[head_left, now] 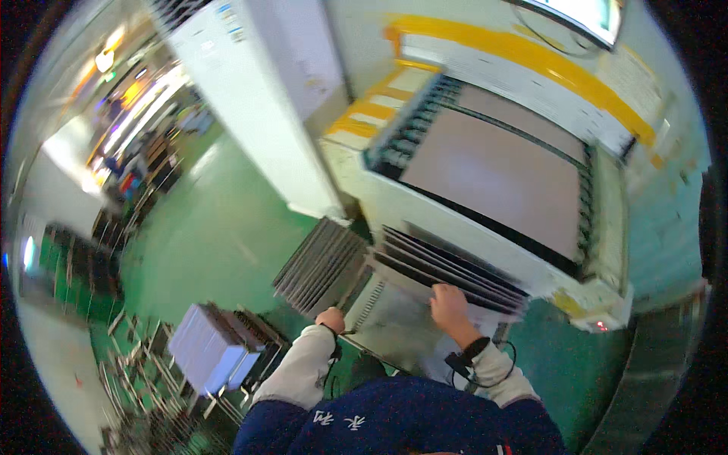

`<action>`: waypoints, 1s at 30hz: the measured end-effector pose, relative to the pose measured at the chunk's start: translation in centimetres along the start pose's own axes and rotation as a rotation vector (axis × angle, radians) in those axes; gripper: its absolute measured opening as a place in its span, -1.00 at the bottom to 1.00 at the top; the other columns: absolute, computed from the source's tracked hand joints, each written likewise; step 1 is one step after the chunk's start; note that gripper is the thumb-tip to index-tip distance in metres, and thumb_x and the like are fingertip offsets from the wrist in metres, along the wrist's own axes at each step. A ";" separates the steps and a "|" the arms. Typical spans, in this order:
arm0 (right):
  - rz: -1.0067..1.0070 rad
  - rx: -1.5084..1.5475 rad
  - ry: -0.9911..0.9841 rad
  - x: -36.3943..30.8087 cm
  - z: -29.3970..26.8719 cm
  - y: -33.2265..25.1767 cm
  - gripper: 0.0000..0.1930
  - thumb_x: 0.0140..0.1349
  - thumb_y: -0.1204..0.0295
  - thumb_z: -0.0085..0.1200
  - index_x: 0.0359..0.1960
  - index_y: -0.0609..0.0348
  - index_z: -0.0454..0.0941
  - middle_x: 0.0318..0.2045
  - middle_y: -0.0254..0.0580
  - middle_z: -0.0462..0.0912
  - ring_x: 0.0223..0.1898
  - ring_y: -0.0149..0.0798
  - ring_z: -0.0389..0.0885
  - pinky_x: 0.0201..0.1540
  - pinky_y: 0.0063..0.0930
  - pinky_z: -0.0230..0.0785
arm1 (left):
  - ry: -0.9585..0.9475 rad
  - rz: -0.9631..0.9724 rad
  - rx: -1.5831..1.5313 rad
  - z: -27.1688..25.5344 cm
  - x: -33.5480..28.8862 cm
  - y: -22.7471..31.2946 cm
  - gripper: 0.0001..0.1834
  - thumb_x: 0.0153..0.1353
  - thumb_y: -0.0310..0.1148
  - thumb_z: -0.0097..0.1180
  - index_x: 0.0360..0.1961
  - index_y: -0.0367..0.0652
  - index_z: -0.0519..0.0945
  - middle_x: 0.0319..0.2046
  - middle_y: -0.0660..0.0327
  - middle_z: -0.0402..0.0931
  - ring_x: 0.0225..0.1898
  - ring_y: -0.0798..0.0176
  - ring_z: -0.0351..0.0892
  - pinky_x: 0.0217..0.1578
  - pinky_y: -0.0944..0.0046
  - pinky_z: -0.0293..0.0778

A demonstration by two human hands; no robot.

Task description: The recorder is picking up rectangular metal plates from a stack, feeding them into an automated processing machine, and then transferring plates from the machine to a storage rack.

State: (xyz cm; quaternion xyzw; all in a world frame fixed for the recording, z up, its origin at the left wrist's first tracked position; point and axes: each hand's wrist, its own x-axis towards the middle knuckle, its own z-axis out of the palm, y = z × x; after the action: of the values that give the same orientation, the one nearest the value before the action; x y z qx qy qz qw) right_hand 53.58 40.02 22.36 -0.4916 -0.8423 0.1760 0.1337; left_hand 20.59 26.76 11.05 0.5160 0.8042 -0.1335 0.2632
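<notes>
A slotted rack [368, 302] stands in front of me with a light grey surface at its near side. Several thin dark panels [462, 273] stand on edge across its far right part. Another group of upright thin panels [322, 265] is packed together to the left. My left hand [331, 320] is closed around the rack's near left edge, beside a short dark bar. My right hand [451, 309] has its fingers curled at the edge of the nearest panel. Motion blur and the hand itself partly hide this contact.
Beyond the rack, a roller conveyor machine [432, 201] carries a flat pinkish-brown sheet [493, 178]. A white pillar [250, 98] rises at its left. At lower left, a bluish-white block-like stack [208, 349] sits near metal frames [144, 371]. Green floor [220, 220] extends left.
</notes>
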 end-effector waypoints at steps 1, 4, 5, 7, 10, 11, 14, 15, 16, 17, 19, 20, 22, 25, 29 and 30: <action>0.008 0.031 -0.001 0.0 0.0 0.4 -0.68 0.05 0.37 0.18 -0.17 0.23 0.46 -0.27 0.07 0.59 -0.16 0.11 0.54 -0.10 -0.04 0.37 | -0.026 0.042 0.104 -0.2 0.0 0.3 -0.75 0.10 -0.34 0.04 -0.27 -0.16 0.70 -0.21 -0.01 0.62 -0.12 -0.03 0.63 -0.23 0.04 0.58; 0.046 -0.080 -0.104 -0.7 -0.6 1.6 -0.80 0.13 0.33 0.12 -0.32 0.18 0.48 -0.34 0.05 0.60 -0.21 0.08 0.59 -0.16 -0.03 0.42 | 0.002 0.087 0.190 -1.6 -0.5 2.8 -0.76 0.11 -0.35 0.05 -0.29 -0.15 0.71 -0.19 0.00 0.62 -0.16 -0.04 0.65 -0.24 0.07 0.58; 0.102 -0.103 -0.158 -0.5 -0.3 1.9 -0.80 0.14 0.33 0.12 -0.30 0.18 0.48 -0.36 0.07 0.61 -0.22 0.09 0.60 -0.17 -0.02 0.42 | -0.031 0.062 0.156 -1.5 -0.3 2.5 -0.76 0.11 -0.35 0.04 -0.28 -0.17 0.69 -0.19 -0.02 0.62 -0.17 -0.04 0.65 -0.23 0.07 0.58; 0.075 -0.116 -0.217 1.0 0.7 0.7 -0.80 0.15 0.33 0.11 -0.29 0.17 0.48 -0.37 0.08 0.62 -0.23 0.10 0.61 -0.18 -0.01 0.42 | -0.030 -0.075 0.027 1.0 0.7 -1.1 -0.73 0.11 -0.38 0.04 -0.21 -0.28 0.64 -0.20 -0.08 0.61 -0.15 -0.06 0.65 -0.21 0.05 0.57; 0.134 -0.199 -0.255 1.3 1.4 2.1 -0.81 0.15 0.32 0.11 -0.30 0.16 0.51 -0.38 0.06 0.64 -0.24 0.10 0.63 -0.19 -0.03 0.44 | -0.068 -0.060 -0.052 0.8 0.8 -0.2 -0.70 0.11 -0.40 0.04 -0.16 -0.34 0.60 -0.19 -0.12 0.61 -0.13 -0.09 0.64 -0.18 0.03 0.56; 0.131 -0.191 -0.235 1.5 1.4 2.5 -0.81 0.13 0.32 0.10 -0.39 0.19 0.51 -0.40 0.10 0.62 -0.26 0.14 0.61 -0.20 0.00 0.42 | -0.058 -0.048 -0.065 0.6 0.6 0.2 -0.71 0.11 -0.41 0.03 -0.18 -0.34 0.60 -0.18 -0.14 0.60 -0.12 -0.12 0.63 -0.17 0.02 0.56; 0.123 -0.232 -0.287 2.4 0.7 2.0 -0.80 0.12 0.30 0.12 -0.42 0.18 0.54 -0.39 0.07 0.63 -0.25 0.12 0.61 -0.22 -0.01 0.42 | -0.086 -0.108 -0.088 1.3 1.1 -0.3 -0.72 0.01 -0.36 0.19 -0.24 -0.26 0.67 -0.17 -0.06 0.59 -0.27 -0.02 0.66 -0.38 0.06 0.57; 0.134 -0.282 -0.360 2.7 0.6 1.5 -0.81 0.12 0.29 0.13 -0.38 0.15 0.57 -0.36 0.02 0.66 -0.23 0.04 0.64 -0.22 -0.04 0.44 | -0.080 -0.126 -0.097 2.1 1.3 -0.8 -0.72 0.01 -0.36 0.19 -0.24 -0.26 0.67 -0.17 -0.06 0.59 -0.27 -0.02 0.66 -0.38 0.06 0.57; 0.108 -0.280 -0.363 3.1 1.3 1.6 -0.81 0.12 0.29 0.13 -0.38 0.15 0.57 -0.36 0.02 0.66 -0.23 0.04 0.64 -0.22 -0.04 0.44 | -0.019 -0.141 -0.079 3.3 1.5 -1.5 -0.73 0.01 -0.37 0.19 -0.25 -0.27 0.66 -0.20 -0.05 0.60 -0.28 -0.01 0.66 -0.39 0.07 0.56; 0.107 -0.280 -0.324 3.1 1.7 2.6 -0.81 0.12 0.29 0.14 -0.38 0.15 0.57 -0.36 0.02 0.66 -0.23 0.05 0.64 -0.22 -0.04 0.44 | 0.034 -0.134 -0.053 3.4 1.6 -1.2 -0.74 0.02 -0.38 0.20 -0.26 -0.28 0.66 -0.23 -0.04 0.62 -0.29 0.00 0.66 -0.40 0.08 0.55; 0.117 -0.284 -0.290 2.8 2.5 3.9 -0.80 0.11 0.29 0.15 -0.37 0.15 0.57 -0.36 0.02 0.66 -0.23 0.06 0.64 -0.22 -0.04 0.43 | 0.004 -0.119 -0.063 2.5 1.7 -0.2 -0.75 0.04 -0.39 0.19 -0.26 -0.29 0.65 -0.25 -0.03 0.62 -0.31 0.01 0.66 -0.41 0.10 0.55; 0.125 -0.289 -0.284 2.8 2.1 4.0 -0.80 0.11 0.29 0.15 -0.37 0.16 0.57 -0.36 0.03 0.65 -0.23 0.07 0.64 -0.20 -0.04 0.43 | -0.019 -0.108 -0.071 2.0 1.7 0.3 -0.76 0.06 -0.40 0.18 -0.26 -0.30 0.65 -0.27 -0.01 0.62 -0.32 0.02 0.66 -0.42 0.11 0.55; 0.127 -0.295 -0.277 2.8 1.9 4.0 -0.80 0.11 0.29 0.16 -0.37 0.16 0.57 -0.36 0.04 0.65 -0.22 0.08 0.63 -0.19 -0.05 0.43 | -0.015 -0.084 -0.036 1.3 1.3 0.6 -0.76 0.08 -0.41 0.17 -0.26 -0.35 0.63 -0.28 -0.01 0.62 -0.34 0.02 0.66 -0.42 0.13 0.55; 0.125 -0.253 -0.236 3.1 2.5 4.4 -0.80 0.11 0.28 0.16 -0.37 0.16 0.57 -0.37 0.04 0.65 -0.23 0.11 0.63 -0.17 -0.05 0.42 | 0.005 -0.094 -0.052 1.1 1.0 0.1 -0.74 0.07 -0.41 0.18 -0.26 -0.39 0.62 -0.25 -0.04 0.61 -0.33 0.02 0.66 -0.43 0.14 0.54; 0.109 -0.238 -0.179 3.3 3.2 4.5 -0.81 0.06 0.31 0.16 -0.44 0.18 0.54 -0.40 0.07 0.63 -0.25 0.13 0.61 -0.19 -0.03 0.42 | -0.044 -0.035 -0.022 0.7 0.6 -0.1 -0.72 0.12 -0.35 0.17 -0.27 -0.41 0.61 -0.21 -0.08 0.59 -0.32 0.02 0.66 -0.43 0.15 0.53; 0.123 -0.230 -0.183 3.2 3.1 4.6 -0.81 0.02 0.33 0.17 -0.49 0.20 0.52 -0.43 0.10 0.61 -0.27 0.16 0.59 -0.20 -0.01 0.41 | -0.066 -0.006 -0.018 0.0 0.4 0.2 -0.71 0.13 -0.33 0.17 -0.28 -0.41 0.60 -0.19 -0.08 0.59 -0.32 0.02 0.65 -0.43 0.15 0.53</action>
State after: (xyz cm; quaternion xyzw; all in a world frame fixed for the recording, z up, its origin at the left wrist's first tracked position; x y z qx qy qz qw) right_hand 54.37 44.43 17.79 -0.5363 -0.8339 0.1302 -0.0119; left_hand 20.66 27.15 10.84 0.5065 0.7978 -0.1441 0.2936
